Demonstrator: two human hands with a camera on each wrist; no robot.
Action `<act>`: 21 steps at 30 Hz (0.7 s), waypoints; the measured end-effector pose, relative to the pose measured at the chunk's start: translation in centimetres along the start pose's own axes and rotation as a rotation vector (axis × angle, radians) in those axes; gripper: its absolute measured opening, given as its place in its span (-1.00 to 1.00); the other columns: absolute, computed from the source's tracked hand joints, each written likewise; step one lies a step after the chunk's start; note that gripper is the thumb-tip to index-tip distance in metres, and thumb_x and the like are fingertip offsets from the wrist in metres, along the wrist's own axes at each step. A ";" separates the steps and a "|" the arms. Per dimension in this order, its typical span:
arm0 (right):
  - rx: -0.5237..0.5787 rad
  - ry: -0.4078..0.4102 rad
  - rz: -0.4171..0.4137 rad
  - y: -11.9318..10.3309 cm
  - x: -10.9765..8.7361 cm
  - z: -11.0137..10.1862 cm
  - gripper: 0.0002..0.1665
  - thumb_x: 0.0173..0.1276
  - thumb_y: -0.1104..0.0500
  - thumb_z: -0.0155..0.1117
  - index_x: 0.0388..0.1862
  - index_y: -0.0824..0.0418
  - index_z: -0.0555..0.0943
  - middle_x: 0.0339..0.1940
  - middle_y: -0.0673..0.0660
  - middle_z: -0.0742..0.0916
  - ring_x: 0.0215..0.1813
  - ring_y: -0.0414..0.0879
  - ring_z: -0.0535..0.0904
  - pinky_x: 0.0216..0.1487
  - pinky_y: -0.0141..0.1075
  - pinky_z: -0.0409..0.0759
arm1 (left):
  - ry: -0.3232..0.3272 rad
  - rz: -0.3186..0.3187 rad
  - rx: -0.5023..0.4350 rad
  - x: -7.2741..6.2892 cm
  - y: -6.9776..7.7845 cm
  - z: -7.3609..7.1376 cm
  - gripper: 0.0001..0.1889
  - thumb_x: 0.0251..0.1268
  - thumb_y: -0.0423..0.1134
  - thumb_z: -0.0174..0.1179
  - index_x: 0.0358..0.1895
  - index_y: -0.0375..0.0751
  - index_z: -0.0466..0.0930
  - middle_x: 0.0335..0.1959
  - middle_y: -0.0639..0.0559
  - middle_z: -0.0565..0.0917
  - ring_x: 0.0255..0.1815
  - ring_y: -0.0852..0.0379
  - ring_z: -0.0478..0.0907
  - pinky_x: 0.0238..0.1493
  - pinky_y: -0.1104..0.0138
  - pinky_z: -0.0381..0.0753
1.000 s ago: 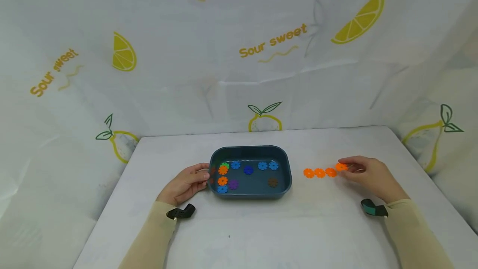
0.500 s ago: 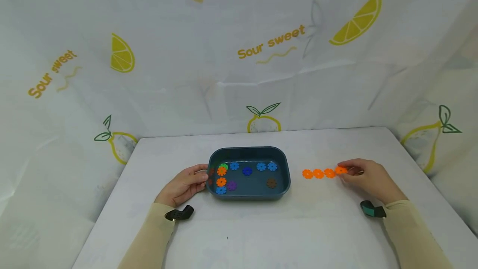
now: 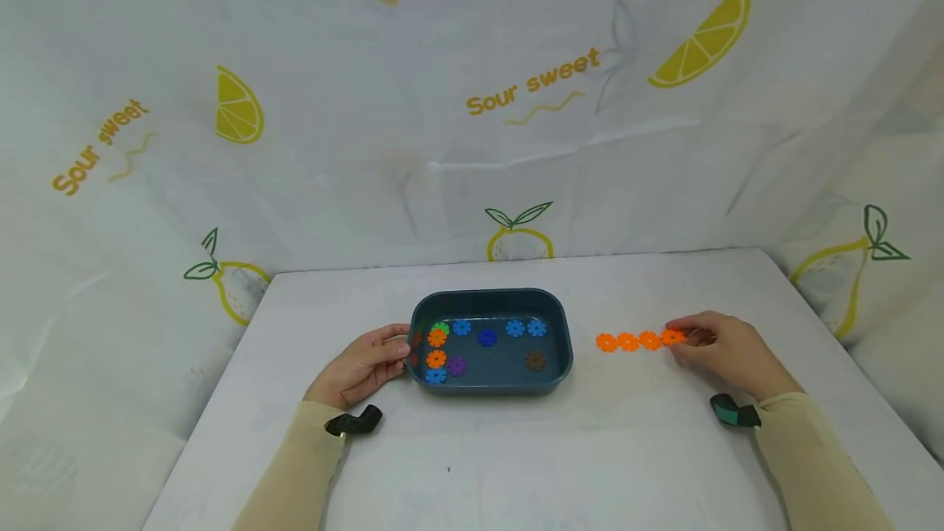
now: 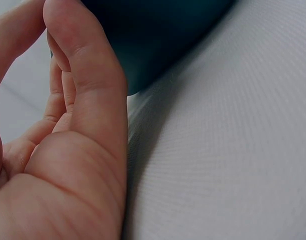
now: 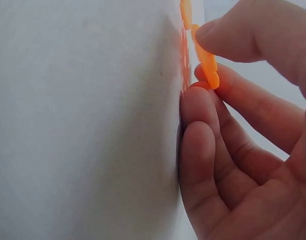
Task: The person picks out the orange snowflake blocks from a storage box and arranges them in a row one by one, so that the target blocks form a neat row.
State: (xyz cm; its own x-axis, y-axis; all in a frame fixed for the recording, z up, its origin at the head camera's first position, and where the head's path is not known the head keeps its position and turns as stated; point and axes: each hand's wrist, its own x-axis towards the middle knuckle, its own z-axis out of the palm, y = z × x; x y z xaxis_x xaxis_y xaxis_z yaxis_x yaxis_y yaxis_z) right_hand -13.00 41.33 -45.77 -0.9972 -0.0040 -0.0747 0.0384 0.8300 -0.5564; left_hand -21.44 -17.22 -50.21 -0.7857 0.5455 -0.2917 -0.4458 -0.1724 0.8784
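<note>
My left hand (image 3: 361,363) holds the left end of a dark blue-green tray (image 3: 509,389), with the thumb against its outer wall in the left wrist view. In my right hand (image 3: 730,351), thumb and fingers pinch an orange notched plastic disc (image 3: 673,337), seen nearly edge-on in the right wrist view (image 5: 207,60). This disc is at the right end of a row of orange discs (image 3: 628,342) on the table. Whether it touches the table is hard to tell.
Inside the tray lie several notched discs: blue (image 3: 487,338), purple (image 3: 457,365), brown (image 3: 535,360), orange (image 3: 437,359) and green (image 3: 441,328). A white cloth with lemon prints (image 3: 519,244) hangs behind the white table (image 3: 516,465).
My right hand has lowered the pinched orange disc slightly, bringing it level with the row. The left hand keeps its hold on the tray. The head view has shifted a little.
</note>
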 end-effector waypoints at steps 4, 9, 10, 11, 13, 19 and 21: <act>-0.009 -0.003 0.009 0.1 0.1 0.0 -0.48 0.39 -0.07 0.57 0.24 0.11 0.77 -0.07 0.07 0.77 -0.06 -0.09 0.60 -0.15 -0.39 0.56 | -0.004 0.001 -0.003 0.1 0.0 0.1 -0.54 0.66 -0.45 0.12 0.49 -0.32 0.29 -0.04 0.07 0.74 -0.24 0.29 0.68 -0.13 0.51 0.74; -0.020 0.005 0.006 0.3 0.1 0.0 -0.51 0.41 -0.04 0.56 0.24 0.11 0.77 -0.09 0.07 0.76 -0.07 -0.07 0.59 -0.16 -0.38 0.54 | -0.008 0.007 0.009 0.3 0.1 0.1 -0.52 0.65 -0.43 0.14 0.50 -0.34 0.29 -0.02 0.06 0.74 -0.22 0.29 0.70 -0.12 0.50 0.74; -0.021 0.008 0.004 0.3 0.1 0.0 -0.52 0.41 -0.04 0.56 0.23 0.11 0.77 -0.09 0.07 0.76 -0.08 -0.08 0.59 -0.16 -0.38 0.54 | -0.010 0.007 0.013 0.3 0.1 0.1 -0.52 0.65 -0.43 0.14 0.51 -0.34 0.28 -0.01 0.06 0.74 -0.21 0.30 0.70 -0.11 0.50 0.74; -0.019 0.010 0.003 0.2 0.1 0.0 -0.52 0.41 -0.03 0.56 0.23 0.11 0.77 -0.09 0.07 0.76 -0.08 -0.08 0.59 -0.16 -0.39 0.54 | -0.011 0.008 0.017 0.3 0.0 0.1 -0.52 0.66 -0.42 0.15 0.51 -0.34 0.28 -0.01 0.06 0.74 -0.21 0.29 0.69 -0.10 0.50 0.74; -0.011 0.010 -0.002 0.1 0.0 0.0 -0.52 0.41 -0.02 0.55 0.24 0.12 0.77 -0.08 0.08 0.76 -0.07 -0.07 0.58 -0.16 -0.39 0.54 | -0.011 0.007 0.027 0.2 0.0 0.1 -0.52 0.66 -0.42 0.14 0.51 -0.34 0.28 0.00 0.06 0.74 -0.20 0.29 0.70 -0.10 0.50 0.74; 0.007 0.008 0.000 -0.1 0.1 0.2 -0.53 0.42 -0.01 0.55 0.24 0.13 0.77 -0.04 0.10 0.76 -0.07 -0.07 0.58 -0.14 -0.39 0.55 | -0.007 -0.001 0.042 0.0 0.0 0.0 -0.55 0.67 -0.44 0.11 0.48 -0.30 0.29 0.04 0.05 0.74 -0.17 0.28 0.70 -0.09 0.50 0.74; 0.006 0.009 0.003 -0.2 0.1 0.2 -0.53 0.42 0.00 0.54 0.23 0.14 0.77 -0.05 0.11 0.75 -0.07 -0.06 0.58 -0.15 -0.38 0.54 | -0.015 0.001 0.040 0.0 0.0 -0.1 -0.55 0.67 -0.44 0.11 0.49 -0.30 0.28 0.04 0.05 0.74 -0.17 0.28 0.70 -0.08 0.50 0.73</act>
State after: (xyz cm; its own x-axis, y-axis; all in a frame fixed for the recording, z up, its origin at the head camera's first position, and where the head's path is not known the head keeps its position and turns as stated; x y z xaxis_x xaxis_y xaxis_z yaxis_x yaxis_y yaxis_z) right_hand -13.06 41.08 -45.81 -0.9976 0.0034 -0.0692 0.0418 0.8268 -0.5610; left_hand -21.47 -17.25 -50.26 -0.7798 0.5574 -0.2850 -0.4267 -0.1401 0.8935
